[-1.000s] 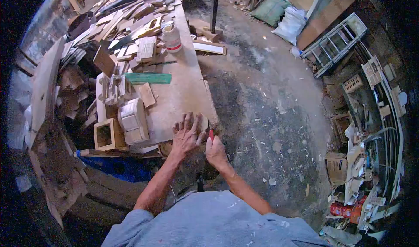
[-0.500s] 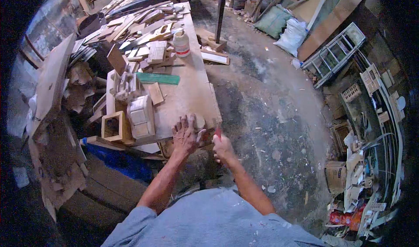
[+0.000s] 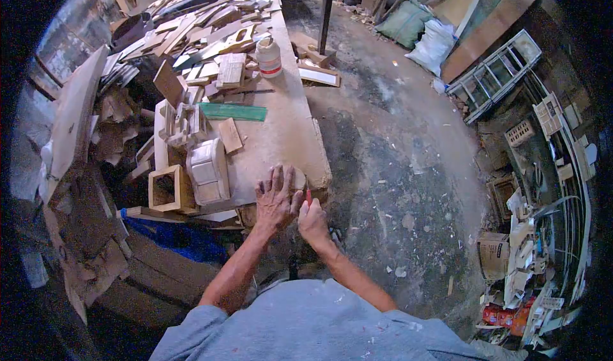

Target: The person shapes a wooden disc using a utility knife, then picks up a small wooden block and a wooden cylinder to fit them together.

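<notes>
My left hand [image 3: 274,204] lies flat on the bench near its front corner, fingers spread. It presses on a pale, rounded wooden piece [image 3: 298,180], partly hidden under the palm and fingers. My right hand [image 3: 313,222] is closed around a slim red-handled tool [image 3: 309,197], held at the bench edge beside that piece. The tool's working end is too small to make out. Left of my left hand stand a curved wooden block [image 3: 208,172] and a square wooden frame [image 3: 167,190]. A thin wooden offcut [image 3: 230,135] lies beyond them.
A green strip [image 3: 233,111] and a white tub [image 3: 268,58] are farther up the workbench [image 3: 287,131]. Wood scraps [image 3: 217,35] pile at its far end. Right of the bench is a debris-strewn floor [image 3: 402,214], with a ladder [image 3: 495,77] and sacks [image 3: 431,45] beyond.
My right hand has moved left with the red-handled tool, closer to my left hand and the wooden piece. My left hand stays flat at nearly the same place.
</notes>
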`<act>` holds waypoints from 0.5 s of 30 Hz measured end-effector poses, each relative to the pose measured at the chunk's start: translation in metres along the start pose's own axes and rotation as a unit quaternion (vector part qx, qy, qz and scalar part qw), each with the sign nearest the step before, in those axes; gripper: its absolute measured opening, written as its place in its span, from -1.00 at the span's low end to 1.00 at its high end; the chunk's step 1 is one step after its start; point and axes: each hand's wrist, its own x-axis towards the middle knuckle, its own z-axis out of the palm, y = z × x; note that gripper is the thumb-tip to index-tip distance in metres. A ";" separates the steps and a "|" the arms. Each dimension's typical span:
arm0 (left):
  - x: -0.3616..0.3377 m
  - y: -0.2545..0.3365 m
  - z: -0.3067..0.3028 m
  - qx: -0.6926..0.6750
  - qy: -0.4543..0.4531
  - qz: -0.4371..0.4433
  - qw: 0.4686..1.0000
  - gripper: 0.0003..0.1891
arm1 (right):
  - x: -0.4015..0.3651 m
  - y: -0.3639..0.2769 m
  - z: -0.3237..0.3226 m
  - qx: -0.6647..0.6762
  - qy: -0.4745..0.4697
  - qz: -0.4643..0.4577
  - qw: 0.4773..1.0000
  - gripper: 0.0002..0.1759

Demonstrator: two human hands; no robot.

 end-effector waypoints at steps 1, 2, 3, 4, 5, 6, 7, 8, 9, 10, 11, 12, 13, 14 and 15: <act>-0.001 0.001 0.000 0.007 0.003 0.001 1.000 -0.30 | 0.001 0.000 0.001 -0.015 -0.017 0.012 1.000 -0.59; -0.001 0.002 -0.001 0.015 0.006 0.002 1.000 -0.29 | 0.005 0.000 -0.001 -0.030 -0.034 0.024 0.999 -0.60; 0.001 0.003 -0.002 0.022 0.013 0.006 1.000 -0.29 | 0.008 -0.001 -0.002 -0.046 -0.048 0.033 0.997 -0.61; 0.002 0.004 -0.004 0.027 0.019 0.004 0.999 -0.28 | 0.010 0.006 0.000 -0.044 -0.031 0.004 0.999 -0.61; 0.003 0.006 -0.005 0.031 0.027 0.003 0.999 -0.28 | 0.013 0.017 0.004 -0.042 -0.014 -0.027 0.999 -0.61; 0.000 0.008 -0.006 0.038 0.035 0.000 0.999 -0.27 | 0.014 0.023 0.006 -0.039 0.001 -0.059 0.997 -0.61; -0.005 0.008 0.002 0.045 0.056 -0.008 0.997 -0.27 | 0.013 0.014 -0.009 0.056 -0.080 0.036 0.995 -0.62; -0.006 0.006 0.018 0.052 0.079 -0.012 0.995 -0.27 | 0.019 0.005 -0.030 0.151 -0.156 0.129 0.968 -0.63; -0.001 0.010 0.015 0.059 0.105 -0.014 0.993 -0.27 | 0.021 -0.008 -0.048 0.243 -0.226 0.217 0.918 -0.64; 0.002 0.014 0.012 0.051 0.094 -0.030 0.994 -0.27 | 0.012 -0.013 -0.052 0.273 -0.186 0.189 0.925 -0.66; 0.001 0.018 0.009 0.043 0.081 -0.048 0.995 -0.27 | 0.012 0.004 -0.044 0.230 -0.160 0.132 0.951 -0.66; 0.000 0.023 0.004 0.036 0.066 -0.066 0.995 -0.27 | 0.018 0.033 -0.028 0.186 -0.134 0.077 0.970 -0.66; -0.003 0.021 0.005 0.049 0.077 -0.049 0.995 -0.27 | 0.016 0.038 -0.023 0.162 -0.119 0.050 0.978 -0.64; -0.006 0.014 0.006 0.064 0.089 -0.032 0.993 -0.28 | 0.013 0.043 -0.018 0.137 -0.103 0.024 0.985 -0.62; -0.007 0.012 0.003 0.079 0.102 -0.015 0.992 -0.28 | 0.011 0.045 -0.014 0.111 -0.085 -0.001 0.990 -0.59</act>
